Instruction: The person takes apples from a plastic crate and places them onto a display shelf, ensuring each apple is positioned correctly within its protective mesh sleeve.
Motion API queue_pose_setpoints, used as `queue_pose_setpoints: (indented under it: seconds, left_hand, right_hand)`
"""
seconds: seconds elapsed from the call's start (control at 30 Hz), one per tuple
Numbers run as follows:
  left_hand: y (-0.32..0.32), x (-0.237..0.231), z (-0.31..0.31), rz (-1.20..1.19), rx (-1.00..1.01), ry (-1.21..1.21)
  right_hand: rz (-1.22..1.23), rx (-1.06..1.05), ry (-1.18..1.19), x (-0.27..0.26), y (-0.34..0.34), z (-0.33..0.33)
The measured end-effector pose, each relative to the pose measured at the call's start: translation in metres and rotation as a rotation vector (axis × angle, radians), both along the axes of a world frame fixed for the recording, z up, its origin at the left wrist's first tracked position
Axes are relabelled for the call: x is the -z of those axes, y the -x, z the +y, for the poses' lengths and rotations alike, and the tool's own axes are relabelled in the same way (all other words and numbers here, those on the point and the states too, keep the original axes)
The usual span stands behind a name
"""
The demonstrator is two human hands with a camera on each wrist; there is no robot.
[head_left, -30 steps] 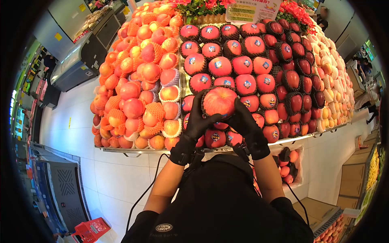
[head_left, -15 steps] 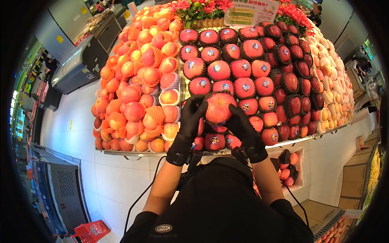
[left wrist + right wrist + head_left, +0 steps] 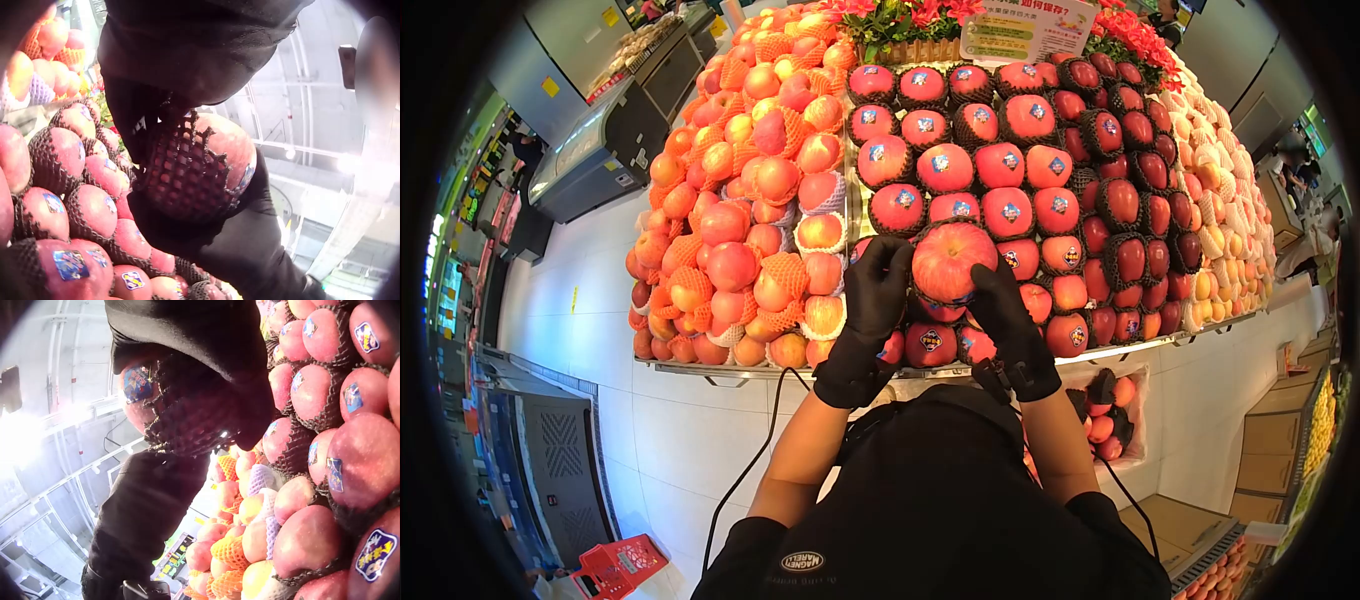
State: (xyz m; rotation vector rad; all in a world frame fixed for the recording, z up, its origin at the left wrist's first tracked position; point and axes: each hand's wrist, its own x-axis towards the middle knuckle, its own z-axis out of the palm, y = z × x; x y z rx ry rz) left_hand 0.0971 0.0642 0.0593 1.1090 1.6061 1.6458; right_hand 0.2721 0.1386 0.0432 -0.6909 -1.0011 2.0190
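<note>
A large red apple (image 3: 953,262) in a black foam net (image 3: 940,297) is held between two black-gloved hands over the front of the display. My right hand (image 3: 1008,318) grips its right side, thumb against the skin. At the left edge of the fruit my left hand (image 3: 874,292) has its fingers bent, the tips at the net. In the left wrist view the net (image 3: 187,178) covers one side of the apple, leaving pale red skin (image 3: 228,140) bare. A blue sticker (image 3: 137,384) shows on it in the right wrist view.
Rows of stickered apples (image 3: 1002,166) in black nets lie under and behind the hands. Left of a divider are apples in orange and white nets (image 3: 730,265); at the far right, pale netted fruit (image 3: 1215,200). A sign (image 3: 1030,28) and red flowers (image 3: 1135,45) stand at the back.
My left hand's fingers have drawn back from around the apple to its left edge, and its thumb no longer shows beneath. The apple has shifted slightly right, still in the right hand.
</note>
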Motion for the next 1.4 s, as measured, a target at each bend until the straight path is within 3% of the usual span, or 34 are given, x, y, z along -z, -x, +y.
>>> queue_pose_setpoints:
  seconds: [0.07,0.17,0.27,0.37,0.47,0.57,0.67,0.77,0.87,0.97,1.07,1.17,1.27,1.4]
  left_hand:
    - [-0.002,-0.005,-0.001,0.125,-0.087,0.022]
    - [-0.001,0.011,0.010,0.095,-0.186,-0.133]
    - [-0.003,0.005,0.010,0.051,-0.110,-0.213]
    - [0.007,0.018,0.006,0.271,0.043,-0.156]
    - [0.006,0.007,0.007,0.469,0.041,-0.226]
    - [0.012,0.006,0.004,0.427,0.095,-0.149]
    - [0.013,0.011,0.008,0.170,0.178,-0.096]
    - [0.010,0.006,0.017,0.142,0.130,0.074]
    - [0.018,0.008,0.021,-0.088,0.292,0.054]
    - [0.015,0.020,0.026,0.132,0.202,-0.032]
    - [0.003,0.003,0.022,0.389,0.070,-0.090]
    - [0.005,0.004,0.026,0.654,0.108,-0.091]
    - [0.010,-0.005,0.025,0.730,0.230,-0.039]
    - [0.009,0.003,0.028,0.547,0.072,-0.039]
  right_hand:
    - [-0.023,0.016,0.008,-0.023,0.001,-0.010]
    - [-0.037,0.059,-0.100,-0.013,0.003,-0.009]
    - [-0.032,0.076,-0.050,-0.017,0.003,-0.013]
    - [-0.043,0.090,-0.158,0.001,0.000,-0.003]
    - [-0.019,0.024,-0.135,0.011,-0.004,0.005]
    - [0.147,-0.034,-0.049,-0.002,-0.006,0.002]
    - [0.121,-0.040,-0.077,0.001,-0.007,0.003]
    - [0.061,-0.025,-0.087,-0.003,-0.007,0.002]
    - [0.035,0.009,-0.076,-0.004,-0.007,0.001]
    - [0.012,-0.018,-0.053,0.002,-0.009,0.004]
    - [-0.014,-0.052,-0.105,0.009,-0.010,0.006]
    - [-0.034,-0.022,-0.091,0.006,-0.008,0.006]
    - [-0.115,-0.017,-0.178,0.005,-0.007,0.005]
    - [-0.164,0.016,-0.250,0.006,-0.007,0.009]
